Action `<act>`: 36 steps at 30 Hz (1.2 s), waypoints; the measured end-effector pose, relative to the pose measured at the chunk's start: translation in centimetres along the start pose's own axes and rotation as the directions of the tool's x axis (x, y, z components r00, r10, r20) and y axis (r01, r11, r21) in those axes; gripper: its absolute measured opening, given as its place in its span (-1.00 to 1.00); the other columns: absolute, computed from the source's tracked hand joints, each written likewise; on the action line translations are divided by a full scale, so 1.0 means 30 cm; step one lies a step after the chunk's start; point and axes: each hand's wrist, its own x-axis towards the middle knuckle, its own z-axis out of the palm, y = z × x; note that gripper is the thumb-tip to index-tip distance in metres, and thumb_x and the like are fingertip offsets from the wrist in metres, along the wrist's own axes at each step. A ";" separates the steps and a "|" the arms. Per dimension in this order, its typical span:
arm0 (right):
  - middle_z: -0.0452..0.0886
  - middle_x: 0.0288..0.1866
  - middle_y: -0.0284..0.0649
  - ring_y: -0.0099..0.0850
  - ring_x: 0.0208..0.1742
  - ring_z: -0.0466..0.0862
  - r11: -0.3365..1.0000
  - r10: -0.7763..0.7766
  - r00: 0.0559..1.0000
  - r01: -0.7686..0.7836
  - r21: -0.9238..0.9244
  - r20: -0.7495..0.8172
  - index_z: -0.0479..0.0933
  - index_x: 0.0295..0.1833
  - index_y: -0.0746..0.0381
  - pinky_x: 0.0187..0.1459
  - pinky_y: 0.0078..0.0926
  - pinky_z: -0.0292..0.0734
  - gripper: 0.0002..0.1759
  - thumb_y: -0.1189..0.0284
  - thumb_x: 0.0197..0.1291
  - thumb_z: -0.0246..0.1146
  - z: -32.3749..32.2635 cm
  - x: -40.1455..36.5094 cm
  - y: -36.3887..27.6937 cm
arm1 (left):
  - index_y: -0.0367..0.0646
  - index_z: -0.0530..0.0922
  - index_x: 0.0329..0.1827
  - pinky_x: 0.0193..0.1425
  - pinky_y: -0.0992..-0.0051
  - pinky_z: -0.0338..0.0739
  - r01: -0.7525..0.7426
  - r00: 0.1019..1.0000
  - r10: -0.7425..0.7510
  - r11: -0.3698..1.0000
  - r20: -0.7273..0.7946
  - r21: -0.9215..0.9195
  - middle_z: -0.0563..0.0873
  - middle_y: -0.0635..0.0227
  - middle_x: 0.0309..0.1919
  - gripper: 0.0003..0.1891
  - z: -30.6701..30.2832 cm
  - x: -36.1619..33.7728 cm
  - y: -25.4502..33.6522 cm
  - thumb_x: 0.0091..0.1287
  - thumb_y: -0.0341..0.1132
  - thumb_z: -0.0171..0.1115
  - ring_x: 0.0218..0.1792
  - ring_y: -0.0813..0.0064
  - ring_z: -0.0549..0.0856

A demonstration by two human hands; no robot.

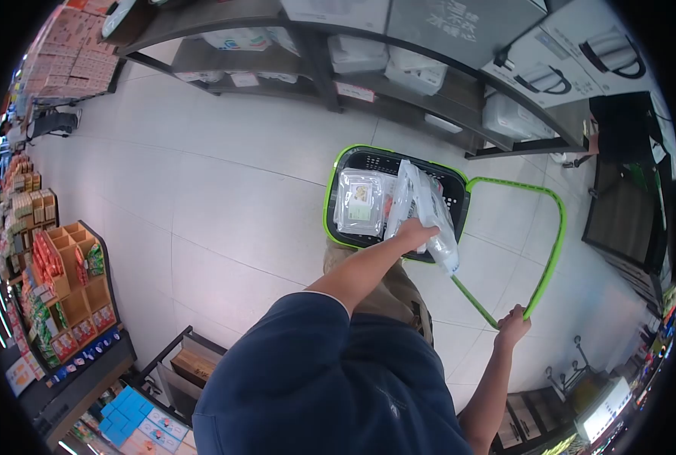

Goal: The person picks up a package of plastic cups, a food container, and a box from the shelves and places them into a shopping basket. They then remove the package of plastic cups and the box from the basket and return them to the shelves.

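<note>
The bag (427, 203) hides part of the basket (368, 161); the packet (359, 203) label is unreadably small.

The person wore a dark navy short-sleeved shirt (308, 379), plain and softly creased, with a thin pale edge showing at the hem of the left sleeve (329, 297). Below it were khaki trousers (399, 292), wrinkled at the leg. Both forearms were uncovered, and the left grip (416, 231) and right grip (513, 324) were bare.
</note>
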 end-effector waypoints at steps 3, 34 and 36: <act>0.23 -0.66 -0.42 -0.64 -0.76 0.15 0.999 -0.003 1.000 0.002 -0.034 -0.009 0.26 -0.51 0.21 -0.78 -0.61 0.01 -0.82 0.49 0.12 0.05 0.023 -0.006 0.011 | -0.43 0.53 -0.06 -0.09 0.41 0.53 -0.077 0.996 0.082 0.989 0.038 -0.128 0.67 0.04 -0.22 -0.38 -0.107 -0.091 -0.047 0.00 -0.01 0.30 -0.16 0.30 0.67; 0.35 -0.69 -0.26 -0.42 -0.66 0.33 0.925 -0.281 0.940 0.319 -0.206 0.193 0.40 -0.54 0.36 -0.56 -0.35 0.25 -0.81 0.43 -0.06 0.13 0.387 -0.457 0.130 | -0.34 0.57 -0.26 -0.22 0.29 0.57 0.072 0.647 0.240 0.926 -0.724 0.371 0.67 0.02 -0.40 -0.52 -1.354 -1.151 -0.810 -0.07 -0.05 0.26 -0.34 0.15 0.69; 0.37 -0.68 -0.27 -0.43 -0.65 0.34 0.929 -0.290 0.930 0.330 -0.166 0.224 0.40 -0.54 0.37 -0.53 -0.34 0.27 -0.81 0.44 -0.07 0.15 0.403 -0.496 0.183 | -0.34 0.57 -0.24 -0.17 0.24 0.55 0.078 0.663 0.303 0.882 -0.685 0.465 0.66 -0.02 -0.35 -0.51 -1.420 -1.171 -0.796 -0.10 -0.06 0.28 -0.29 0.09 0.67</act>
